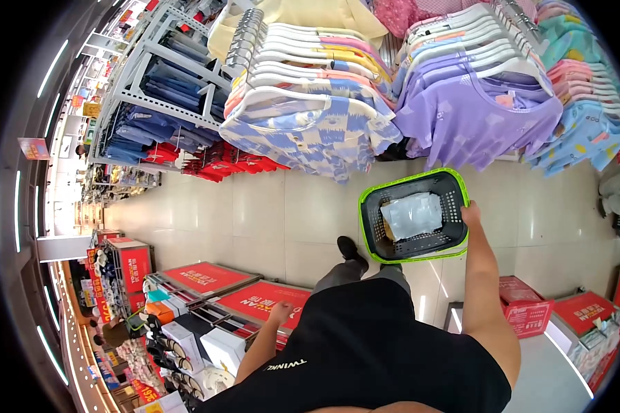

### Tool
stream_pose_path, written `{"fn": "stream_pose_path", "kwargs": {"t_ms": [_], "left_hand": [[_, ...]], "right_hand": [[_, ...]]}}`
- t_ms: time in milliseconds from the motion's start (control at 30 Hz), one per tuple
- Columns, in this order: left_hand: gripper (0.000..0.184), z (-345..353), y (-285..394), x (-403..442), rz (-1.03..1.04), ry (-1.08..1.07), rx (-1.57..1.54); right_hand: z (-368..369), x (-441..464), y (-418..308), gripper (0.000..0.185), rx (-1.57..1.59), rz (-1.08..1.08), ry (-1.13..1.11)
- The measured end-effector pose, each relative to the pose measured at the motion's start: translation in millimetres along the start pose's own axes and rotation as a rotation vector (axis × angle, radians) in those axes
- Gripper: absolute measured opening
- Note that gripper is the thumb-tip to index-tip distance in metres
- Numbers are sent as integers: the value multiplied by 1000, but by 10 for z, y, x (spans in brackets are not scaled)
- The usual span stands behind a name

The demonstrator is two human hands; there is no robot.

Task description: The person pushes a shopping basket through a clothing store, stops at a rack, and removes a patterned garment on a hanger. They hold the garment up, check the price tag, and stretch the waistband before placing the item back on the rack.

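Note:
My right hand (pixel 470 213) is closed on the right side of a black shopping basket (pixel 455 242) with a bright green rim. The basket hangs in front of my legs. Inside it lies a flat white plastic package (pixel 413 215), with something brownish partly covered beneath. My left hand (pixel 280 314) hangs low at my side, near the red-topped display stands, with its fingers loosely apart and nothing visible in it.
Ahead, a rack holds blue-and-white patterned shirts (pixel 310 134) and purple tops (pixel 479 110) on white hangers. Folded jeans (pixel 162 89) fill shelves at left. Red display boxes (pixel 210 275) stand by my left side, and a red carton (pixel 523 306) is at right. Tiled floor (pixel 255 213) runs between.

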State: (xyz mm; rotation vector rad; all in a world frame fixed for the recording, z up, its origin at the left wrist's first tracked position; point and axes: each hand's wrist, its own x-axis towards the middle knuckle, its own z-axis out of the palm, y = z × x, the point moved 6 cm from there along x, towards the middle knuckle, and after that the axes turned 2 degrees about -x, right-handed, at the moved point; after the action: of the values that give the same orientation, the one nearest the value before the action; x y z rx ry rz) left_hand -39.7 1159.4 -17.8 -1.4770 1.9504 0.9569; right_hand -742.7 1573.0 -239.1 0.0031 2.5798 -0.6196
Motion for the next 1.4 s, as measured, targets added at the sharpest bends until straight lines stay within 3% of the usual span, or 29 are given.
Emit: {"fn": "stream_pose_path", "kwargs": {"t_ms": [300, 433, 500, 600, 667, 700, 800, 933, 1000, 1067, 1133, 1200, 1267, 1400], "left_hand": [[37, -19, 379, -367, 35, 54, -88], [37, 7, 417, -541, -73, 17, -93], [34, 22, 403, -582, -27, 99, -145], [32, 108, 370, -640, -50, 52, -109], [31, 177, 378, -666, -74, 51, -108], [31, 221, 365, -675, -98, 45, -95], [32, 279, 449, -688, -162, 8, -69], [32, 266, 516, -596, -89, 62, -48], [32, 297, 466, -427, -2, 46, -48], [31, 211, 601, -373, 47, 103, -37], [29, 182, 581, -201, 61, 63, 30], [28, -18, 907, -259, 52, 121, -58], [28, -181, 999, -157, 5, 165, -96], [31, -758, 1224, 373, 197, 394, -136]], "right_hand": [[239, 281, 119, 58, 5, 107, -72], [344, 358, 177, 60, 4, 138, -131], [339, 418, 159, 60, -12, 118, -146], [443, 507, 242, 51, -48, 91, -187], [818, 752, 351, 40, -71, -173, -322], [783, 645, 283, 24, 103, -7, -372], [1498, 914, 576, 14, 324, -156, -356], [1260, -11, -27, 10, 521, 115, -416], [1552, -354, -40, 11, 669, 201, -502], [1882, -647, -20, 13, 405, 108, -649], [2266, -948, 26, 15, 224, -166, -815], [2542, -1271, 168, 16, 279, 19, -876], [2367, -1667, 27, 17, 299, 74, -886], [2013, -1974, -142, 19, 338, 192, -882]]}}
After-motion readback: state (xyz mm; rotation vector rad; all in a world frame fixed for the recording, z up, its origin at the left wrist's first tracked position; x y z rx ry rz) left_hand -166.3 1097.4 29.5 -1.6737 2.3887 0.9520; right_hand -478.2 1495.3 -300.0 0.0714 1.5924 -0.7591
